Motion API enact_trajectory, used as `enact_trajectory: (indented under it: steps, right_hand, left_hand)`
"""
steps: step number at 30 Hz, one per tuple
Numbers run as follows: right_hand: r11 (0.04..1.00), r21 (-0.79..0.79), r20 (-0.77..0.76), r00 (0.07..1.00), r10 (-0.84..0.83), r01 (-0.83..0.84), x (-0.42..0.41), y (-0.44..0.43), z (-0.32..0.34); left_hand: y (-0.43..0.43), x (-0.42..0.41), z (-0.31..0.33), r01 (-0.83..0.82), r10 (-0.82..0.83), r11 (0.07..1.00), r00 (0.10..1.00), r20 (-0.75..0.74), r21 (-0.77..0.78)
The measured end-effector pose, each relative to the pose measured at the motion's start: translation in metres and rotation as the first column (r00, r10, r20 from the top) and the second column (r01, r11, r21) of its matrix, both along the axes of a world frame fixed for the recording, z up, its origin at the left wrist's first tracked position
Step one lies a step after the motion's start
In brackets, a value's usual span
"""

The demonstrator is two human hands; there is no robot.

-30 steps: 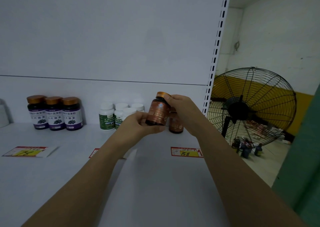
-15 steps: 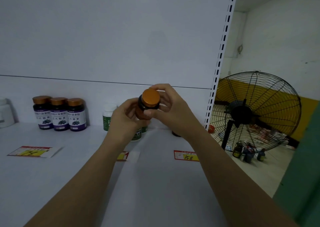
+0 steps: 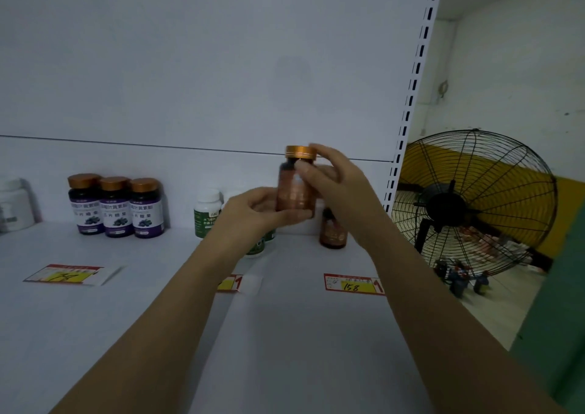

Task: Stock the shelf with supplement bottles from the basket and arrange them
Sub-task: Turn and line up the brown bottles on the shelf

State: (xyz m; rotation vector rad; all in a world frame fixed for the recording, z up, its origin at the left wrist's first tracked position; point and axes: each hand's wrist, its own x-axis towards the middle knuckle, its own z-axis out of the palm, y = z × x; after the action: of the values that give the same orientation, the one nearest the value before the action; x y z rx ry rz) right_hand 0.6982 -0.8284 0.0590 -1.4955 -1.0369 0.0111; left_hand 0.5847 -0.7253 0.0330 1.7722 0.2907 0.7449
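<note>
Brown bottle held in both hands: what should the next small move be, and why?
Probably lower the held bottle onto the shelf just left of the matching brown bottle standing behind the 158 price tag. The left hand and right hand grip it upright in the air, and that spot looks bare.

Single head-worn wide-angle cam, facing the shelf (image 3: 285, 334) roughly square-on and pitched slightly down. Shelf deck fills the lower frame, back panel (image 3: 190, 65) the upper. Close in: both forearms enter from the bottom edge, and left hand (image 3: 253, 211) and right hand (image 3: 335, 185) meet on a bottle (image 3: 296, 195) near frame centre. Slotted upright (image 3: 411, 97) leans with lens distortion. A floor fan (image 3: 449, 204) shows at the right edge.
</note>
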Motion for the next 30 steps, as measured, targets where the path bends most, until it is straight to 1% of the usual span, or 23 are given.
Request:
enact_trajectory:
  steps: [1, 2, 3, 4, 5, 7, 9, 12, 15, 17, 19, 20, 21, 23, 25, 28, 30]
  right_hand:
    - [0.997, -0.073, -0.148, 0.989, -0.024, 0.013, 0.006, -0.002, 0.001]
    - [0.99, -0.144, -0.277, 0.961, -0.025, -0.015, 0.011, -0.003, -0.001]
    - [0.978, -0.196, -0.38, 0.925, -0.004, -0.076, 0.013, -0.005, -0.005]
    - [0.961, -0.234, -0.452, 0.892, 0.025, -0.145, 0.013, -0.007, -0.008]
    - [0.944, -0.268, -0.491, 0.871, 0.038, -0.192, 0.011, -0.008, -0.012]
    - [0.927, -0.306, -0.532, 0.846, 0.021, -0.216, 0.009, -0.01, -0.017]
    - [0.921, -0.319, -0.559, 0.829, 0.008, -0.224, 0.011, -0.01, -0.019]
    - [0.913, -0.34, -0.549, 0.836, 0.003, -0.226, 0.012, -0.009, -0.02]
    - [0.914, -0.338, -0.503, 0.864, 0.026, -0.224, 0.014, -0.006, -0.019]
    - [0.913, -0.359, -0.434, 0.901, 0.02, -0.193, 0.015, -0.003, -0.018]
    - [0.907, -0.408, -0.263, 0.965, -0.008, -0.104, 0.016, -0.004, -0.016]
    - [0.907, -0.412, -0.174, 0.985, 0.011, -0.082, 0.015, -0.006, -0.014]
    - [0.914, -0.396, -0.118, 0.992, 0.05, -0.093, 0.015, -0.008, -0.012]
    - [0.926, -0.354, -0.061, 0.991, 0.121, -0.135, 0.013, -0.015, -0.005]
    - [0.919, -0.377, 0.021, 0.991, 0.135, -0.117, 0.015, -0.022, 0.002]
    - [0.891, -0.454, 0.135, 0.987, 0.093, -0.021, 0.016, -0.025, 0.009]
    - [0.859, -0.504, 0.26, 0.964, 0.054, 0.088, 0.016, -0.025, 0.011]
  left_hand:
    - [-0.002, 0.0, 0.001, 0.051, -0.057, 0.995, 0.996, -0.069, -0.086]
    - [-0.004, -0.001, 0.002, 0.089, -0.116, 0.976, 0.985, -0.126, -0.2]
    - [-0.005, -0.001, 0.002, 0.112, -0.171, 0.949, 0.968, -0.183, -0.296]
    - [-0.005, -0.002, 0.001, 0.118, -0.216, 0.925, 0.945, -0.247, -0.361]
    - [-0.005, -0.003, 0.001, 0.109, -0.251, 0.907, 0.916, -0.314, -0.407]
    - [-0.004, -0.004, 0.0, 0.072, -0.286, 0.877, 0.874, -0.394, -0.476]
    - [-0.002, -0.003, -0.001, 0.049, -0.296, 0.859, 0.86, -0.416, -0.51]
    - [-0.002, -0.003, -0.001, 0.054, -0.306, 0.85, 0.86, -0.408, -0.523]
    - [-0.001, -0.004, 0.0, 0.083, -0.324, 0.853, 0.859, -0.397, -0.515]
    - [0.0, -0.005, -0.001, 0.106, -0.335, 0.855, 0.86, -0.384, -0.507]
    - [0.0, -0.004, -0.003, 0.135, -0.339, 0.863, 0.869, -0.36, -0.487]
    - [0.0, -0.003, -0.005, 0.147, -0.33, 0.875, 0.879, -0.345, -0.462]
    - [0.0, -0.002, -0.007, 0.15, -0.304, 0.897, 0.892, -0.335, -0.416]
    - [0.002, 0.001, -0.012, 0.114, -0.197, 0.959, 0.926, -0.322, -0.259]
    - [0.003, 0.003, -0.016, 0.078, -0.114, 0.989, 0.946, -0.304, -0.127]
    - [0.001, 0.007, -0.021, 0.092, -0.095, 0.995, 0.945, -0.314, -0.025]
    - [-0.001, 0.01, -0.026, 0.104, -0.087, 0.994, 0.942, -0.323, 0.037]
